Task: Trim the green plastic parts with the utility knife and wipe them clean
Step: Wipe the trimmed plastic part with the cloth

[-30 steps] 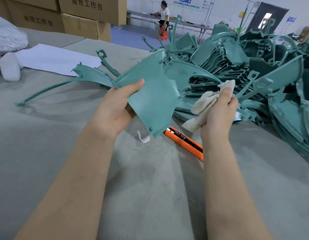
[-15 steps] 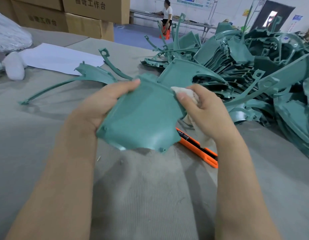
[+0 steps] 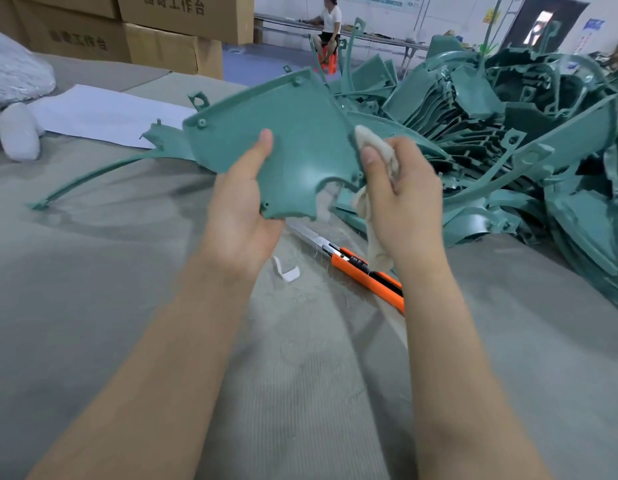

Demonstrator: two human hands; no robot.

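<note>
- Far to the left, a white bundle (image 3: 16,74) and a smaller white lump (image 3: 18,131) lie on the grey table (image 3: 93,289), with stacked cardboard boxes (image 3: 155,29) behind them.
- A white sheet (image 3: 103,116) lies flat on the table beside the lump.
- A thin green strip part (image 3: 103,171) rests on the table. Its long axis runs from a small foot at the low left up and to the right, and its far end passes behind the held panel.
- The left hand (image 3: 238,216) grips the green panel (image 3: 300,133) by its lower corner. The thumb lies flat on the near face; the fingers are hidden behind it.
- The panel is held up off the table between the two hands, with its broad face toward the camera. Its rimmed upper edge rises from left to right, and a curved notch opens down and to the right.
- A curled white scrap (image 3: 287,271) lies on the table just below the left hand.
- The utility knife (image 3: 366,275) lies on the table under the panel. Its bare blade points up and to the left, and its orange body runs down and to the right, passing behind the right forearm.
- The right hand (image 3: 401,199) holds a bunched pale cloth (image 3: 377,147), with the thumb pressing it against the panel's right edge. A tail of cloth hangs down.
- A big pile of green parts (image 3: 508,150) fills the table's right side.
- A seated person (image 3: 330,26) is at a far bench.
</note>
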